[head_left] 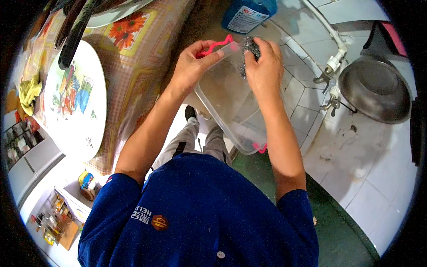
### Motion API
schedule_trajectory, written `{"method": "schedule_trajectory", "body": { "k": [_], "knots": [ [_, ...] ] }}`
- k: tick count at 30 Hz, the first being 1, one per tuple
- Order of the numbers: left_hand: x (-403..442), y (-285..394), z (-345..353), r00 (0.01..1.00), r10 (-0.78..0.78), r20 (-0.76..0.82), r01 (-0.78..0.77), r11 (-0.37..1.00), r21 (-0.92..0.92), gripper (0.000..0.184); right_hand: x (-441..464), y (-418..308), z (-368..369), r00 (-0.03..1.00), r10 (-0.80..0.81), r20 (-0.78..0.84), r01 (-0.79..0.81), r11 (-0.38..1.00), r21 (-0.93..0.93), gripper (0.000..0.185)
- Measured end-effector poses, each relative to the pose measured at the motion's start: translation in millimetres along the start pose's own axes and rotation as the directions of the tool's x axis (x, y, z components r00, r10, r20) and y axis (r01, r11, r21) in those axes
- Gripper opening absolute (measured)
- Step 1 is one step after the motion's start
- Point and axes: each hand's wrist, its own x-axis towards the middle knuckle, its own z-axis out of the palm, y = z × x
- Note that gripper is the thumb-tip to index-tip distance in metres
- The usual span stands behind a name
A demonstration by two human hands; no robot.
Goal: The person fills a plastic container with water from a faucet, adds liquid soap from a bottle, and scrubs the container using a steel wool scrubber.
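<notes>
A clear plastic storage box (226,127) with pink clip handles is held up in front of my body, tilted. My left hand (194,62) grips its far left corner, the fingers around the pink handle (218,45) and the thumb on the rim. My right hand (266,62) pinches a dark metal scouring pad (250,46) beside the box's far right edge. Whether the pad touches the plastic I cannot tell. A second pink handle (262,149) shows at the box's near end, partly behind my right forearm.
Left is a table with a patterned cloth (129,66), a large white plate (95,120) and dark-handled utensils (76,35). A bottle of blue liquid (249,18) stands beyond the box. Taps (330,80) and a dark wok (376,91) are along the tiled wall at right.
</notes>
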Motion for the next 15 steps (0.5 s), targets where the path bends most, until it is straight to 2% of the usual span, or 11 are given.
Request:
{"method": "schedule_trajectory", "body": {
  "k": [2,4,5,6,8,9,10,12,13,15],
  "knots": [
    [3,-8,-2,1.000,0.014,0.014,-0.015,0.999,0.031,0.029,-3,-11,11,0.999,-0.030,-0.045,0.028,0.999,-0.046,0.033],
    [3,-7,-4,0.999,0.022,0.030,-0.024,0.998,0.059,0.028,-13,-26,16,0.963,-0.267,0.024,0.264,0.959,0.105,0.032],
    [1,-6,-5,0.999,-0.008,0.047,0.006,1.000,0.030,0.027,-11,-22,12,0.965,-0.250,0.083,0.248,0.968,0.026,0.033],
    [0,-3,-5,0.998,-0.034,0.060,0.034,0.999,-0.001,0.026,-6,-16,9,0.964,-0.251,0.085,0.250,0.968,0.025,0.033],
    [0,-8,-3,0.998,-0.045,0.037,0.046,0.999,-0.027,0.024,5,-8,6,0.996,-0.089,0.018,0.090,0.986,-0.143,0.031],
    [1,-9,-2,0.998,-0.059,0.023,0.060,0.997,-0.048,0.022,4,-17,4,0.988,-0.110,0.109,0.126,0.981,-0.147,0.032],
    [1,-9,-4,0.998,-0.055,0.025,0.057,0.997,-0.048,0.022,1,-22,5,0.988,-0.111,0.106,0.126,0.981,-0.149,0.032],
    [-2,-10,-6,0.990,-0.140,0.011,0.140,0.980,-0.142,0.018,-4,-26,5,0.945,-0.281,0.168,0.288,0.957,-0.019,0.030],
    [-5,-10,-6,0.990,-0.141,0.011,0.142,0.980,-0.142,0.018,0,-19,1,0.965,-0.191,0.182,0.218,0.965,-0.145,0.030],
    [-9,-9,-8,0.979,-0.202,0.021,0.203,0.967,-0.152,0.012,6,-16,-1,0.975,-0.172,0.142,0.193,0.970,-0.147,0.031]
  ]
}}
